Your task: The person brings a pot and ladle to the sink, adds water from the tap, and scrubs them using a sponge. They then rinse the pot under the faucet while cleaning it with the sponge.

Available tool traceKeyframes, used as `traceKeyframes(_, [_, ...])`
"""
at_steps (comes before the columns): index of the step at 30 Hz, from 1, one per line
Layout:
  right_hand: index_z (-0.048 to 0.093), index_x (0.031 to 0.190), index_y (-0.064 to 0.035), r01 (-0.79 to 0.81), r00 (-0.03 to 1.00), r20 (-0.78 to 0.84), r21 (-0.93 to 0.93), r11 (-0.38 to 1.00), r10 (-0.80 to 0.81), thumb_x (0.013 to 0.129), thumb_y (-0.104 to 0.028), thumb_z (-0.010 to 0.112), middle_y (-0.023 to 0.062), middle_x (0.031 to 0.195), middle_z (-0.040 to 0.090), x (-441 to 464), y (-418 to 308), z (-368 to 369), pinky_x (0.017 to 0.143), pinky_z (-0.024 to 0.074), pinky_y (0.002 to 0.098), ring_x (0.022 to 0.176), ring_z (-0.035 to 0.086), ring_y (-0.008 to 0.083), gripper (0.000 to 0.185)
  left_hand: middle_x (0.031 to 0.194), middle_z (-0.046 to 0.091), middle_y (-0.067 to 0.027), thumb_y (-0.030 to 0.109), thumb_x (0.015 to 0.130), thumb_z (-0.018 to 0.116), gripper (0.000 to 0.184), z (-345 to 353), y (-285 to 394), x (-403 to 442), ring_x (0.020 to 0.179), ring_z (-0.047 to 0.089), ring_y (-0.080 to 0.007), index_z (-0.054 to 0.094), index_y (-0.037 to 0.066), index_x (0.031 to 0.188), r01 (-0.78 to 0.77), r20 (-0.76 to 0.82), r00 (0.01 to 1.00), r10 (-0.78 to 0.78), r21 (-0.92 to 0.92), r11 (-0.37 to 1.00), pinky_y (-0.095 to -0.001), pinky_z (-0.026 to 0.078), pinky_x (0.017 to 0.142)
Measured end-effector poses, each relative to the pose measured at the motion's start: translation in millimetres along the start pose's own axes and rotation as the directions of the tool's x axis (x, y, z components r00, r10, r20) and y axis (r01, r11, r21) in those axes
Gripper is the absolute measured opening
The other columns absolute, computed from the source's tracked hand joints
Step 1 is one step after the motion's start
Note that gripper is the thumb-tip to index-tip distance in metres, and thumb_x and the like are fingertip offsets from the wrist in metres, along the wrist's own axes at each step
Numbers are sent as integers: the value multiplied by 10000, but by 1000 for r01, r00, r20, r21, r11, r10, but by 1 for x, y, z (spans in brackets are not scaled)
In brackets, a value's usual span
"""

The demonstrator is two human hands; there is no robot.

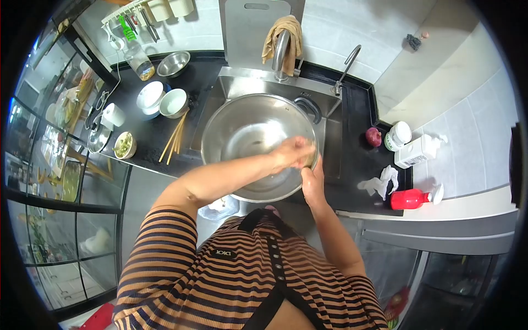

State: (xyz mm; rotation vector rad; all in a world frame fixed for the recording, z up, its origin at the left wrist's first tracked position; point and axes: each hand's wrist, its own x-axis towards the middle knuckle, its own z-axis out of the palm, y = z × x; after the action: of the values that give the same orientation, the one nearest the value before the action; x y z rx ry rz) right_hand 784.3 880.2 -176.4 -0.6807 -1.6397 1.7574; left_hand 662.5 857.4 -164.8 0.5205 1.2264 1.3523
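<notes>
A large stainless steel wok sits tilted over the sink, covering most of it. At its right rim, my right hand is closed around the edge, thumb toward the inside. My left hand reaches across the bowl to the inner right wall, close to my right hand. Its fingers are curled and slightly blurred; whatever they hold, if anything, is hidden. A black loop handle shows by the wok's far right rim.
Behind the wok stands the faucet with a tan cloth over it. Bowls, chopsticks and a cup of chopped greens are at left. A red onion, white bottle and red pump bottle are at right.
</notes>
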Motion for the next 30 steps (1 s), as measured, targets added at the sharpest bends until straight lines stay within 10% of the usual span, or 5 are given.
traceKeyframes(7, [287,1229,41,-62,997,-47,-108,992,57,624,-7,367,191,1129,436,1,-4,0,908,313,298,1040,431,257,612,682,519,-17,265,810,566,240,-33,45,58,495,475,-76,441,62,835,-289,-597,789,144,-155,945,-203,424,424])
traceKeyframes(17, [297,1228,34,-33,999,-36,-184,982,27,625,-3,370,188,1148,422,1,-7,1,916,307,304,1068,415,260,608,721,533,-46,240,829,533,209,-4,-2,26,557,514,-103,461,50,880,-109,-206,970,130,110,988,-222,470,513])
traceKeyframes(22, [298,1230,27,-43,999,-30,-139,989,39,624,7,376,180,1152,421,1,-2,-2,917,311,304,1071,412,248,611,733,541,-84,164,832,525,165,-47,14,72,556,525,-125,453,33,903,-256,-588,774,234,48,966,-229,474,478])
traceKeyframes(27, [302,1227,28,-55,997,-56,-115,992,49,622,12,375,182,1150,419,-1,-10,4,913,314,301,1065,417,239,609,727,539,-95,151,828,514,176,-75,40,50,523,528,-154,421,29,914,-389,-871,478,-111,-323,863,-275,484,445])
traceKeyframes(30, [304,1222,33,0,998,-66,-71,997,-5,619,11,377,189,1142,422,-1,-1,2,910,317,302,1054,425,245,608,728,540,-91,169,821,530,200,-68,27,51,522,529,-144,411,35,911,-312,-818,565,103,-97,945,-260,479,449])
